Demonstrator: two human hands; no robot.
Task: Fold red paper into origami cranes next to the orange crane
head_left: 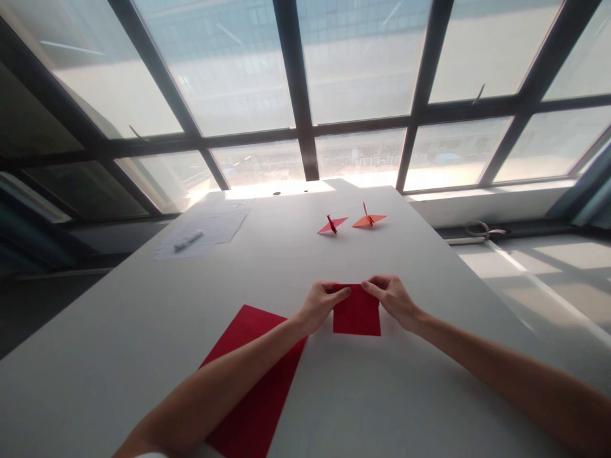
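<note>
Bare forearms (229, 381) reach in from both sides toward a two-handed grip above the tabletop. Daylit framed windows (252, 70) span the background beyond the grip; a white table (420, 407) spreads around it. Nearer and left of the grip, a large red paper sheet (258, 413) lies crossed by the left forearm, while white papers (229, 219) rest beyond, far left. Left hand (319, 305) and right hand (394, 299) pinch the far edge of a smaller red paper (357, 318) between them. Past the grip sit an orange origami crane (369, 221) and a red origami crane (333, 226).
</note>
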